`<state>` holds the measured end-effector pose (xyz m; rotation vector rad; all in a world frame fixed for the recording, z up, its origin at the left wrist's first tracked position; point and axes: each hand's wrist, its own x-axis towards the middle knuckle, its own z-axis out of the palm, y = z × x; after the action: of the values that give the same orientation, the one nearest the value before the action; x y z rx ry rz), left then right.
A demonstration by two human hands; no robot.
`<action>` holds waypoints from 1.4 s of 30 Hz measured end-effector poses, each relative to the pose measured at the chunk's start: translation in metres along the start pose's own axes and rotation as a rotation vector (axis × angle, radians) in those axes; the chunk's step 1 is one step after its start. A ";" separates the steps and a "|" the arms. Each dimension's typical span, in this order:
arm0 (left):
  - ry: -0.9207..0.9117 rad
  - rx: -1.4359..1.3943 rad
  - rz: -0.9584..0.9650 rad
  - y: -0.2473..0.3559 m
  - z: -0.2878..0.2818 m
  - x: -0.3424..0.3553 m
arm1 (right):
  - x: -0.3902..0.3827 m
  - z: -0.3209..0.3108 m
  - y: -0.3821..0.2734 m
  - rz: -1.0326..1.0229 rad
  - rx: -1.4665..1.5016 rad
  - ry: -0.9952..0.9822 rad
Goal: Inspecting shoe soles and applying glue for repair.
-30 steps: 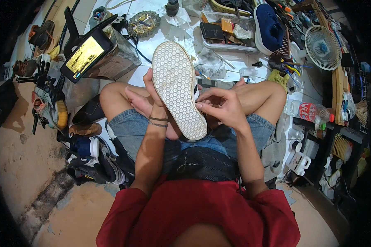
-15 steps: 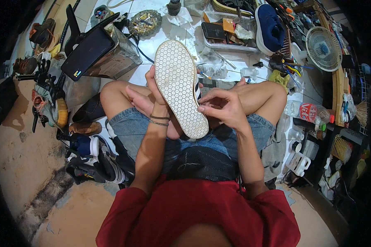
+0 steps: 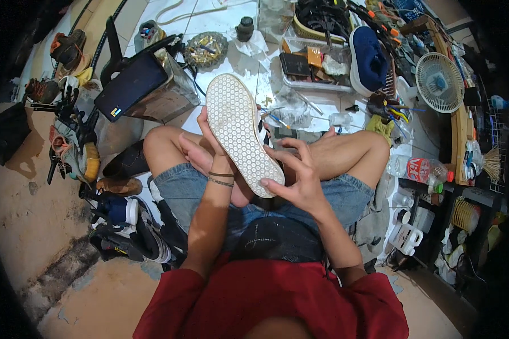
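While your left hand (image 3: 218,155) grips the white shoe with the dotted rubber sole (image 3: 240,130) above your lap, your right hand (image 3: 300,181) has slid nearer, fingers now pinching its heel edge.

White tiled floor (image 3: 209,22) — ashtray (image 3: 205,49), dark jar (image 3: 244,28), blue shoe (image 3: 369,58), small fan (image 3: 439,82).

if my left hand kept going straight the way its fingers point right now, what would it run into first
Probably nothing new: the left hand is already pressed against the side of the white shoe, its fingers pointing up along the sole's left edge. Beyond the fingertips the nearest thing looks like the dish of small bits, though depth is unclear.
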<state>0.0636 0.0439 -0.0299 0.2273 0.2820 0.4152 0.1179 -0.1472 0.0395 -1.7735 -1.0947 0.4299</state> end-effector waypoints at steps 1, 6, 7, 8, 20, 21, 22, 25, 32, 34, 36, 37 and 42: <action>-0.024 0.004 0.012 0.001 0.004 -0.005 | 0.000 0.002 -0.004 0.053 0.047 0.027; 0.297 0.083 0.326 -0.008 -0.014 0.005 | -0.013 0.031 0.019 0.024 0.021 0.009; 0.156 -0.042 0.244 -0.006 -0.044 0.008 | -0.010 0.031 0.011 0.026 0.039 0.000; 0.116 -0.048 0.249 -0.009 -0.042 0.007 | -0.010 0.030 0.008 0.038 0.053 0.024; 0.131 -0.077 0.214 -0.011 -0.016 0.013 | 0.001 0.029 0.010 -0.001 0.024 0.076; 0.145 -0.096 0.212 -0.011 -0.015 0.014 | 0.001 0.029 0.011 0.013 0.021 0.067; 0.143 -0.095 0.211 -0.010 -0.015 0.014 | 0.002 0.029 0.010 0.012 0.019 0.070; 0.161 -0.092 0.189 -0.011 -0.021 0.014 | 0.002 0.030 0.002 -0.022 -0.091 0.073; 0.272 -0.056 0.249 -0.010 -0.007 0.008 | 0.003 0.033 0.001 -0.032 -0.181 0.087; 0.259 -0.061 0.250 -0.009 -0.013 0.009 | 0.004 0.034 0.002 -0.028 -0.171 0.088; 0.175 -0.016 0.240 -0.011 -0.024 0.011 | 0.005 0.033 0.002 -0.026 -0.176 0.078; 0.175 -0.017 0.239 -0.012 -0.032 0.015 | 0.005 0.033 0.001 -0.025 -0.177 0.077; 0.235 -0.029 0.217 -0.017 -0.044 0.019 | 0.000 0.037 -0.002 0.019 -0.162 0.101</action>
<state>0.0724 0.0441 -0.0797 0.1814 0.4841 0.6625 0.0908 -0.1270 0.0241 -1.9272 -1.0675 0.2657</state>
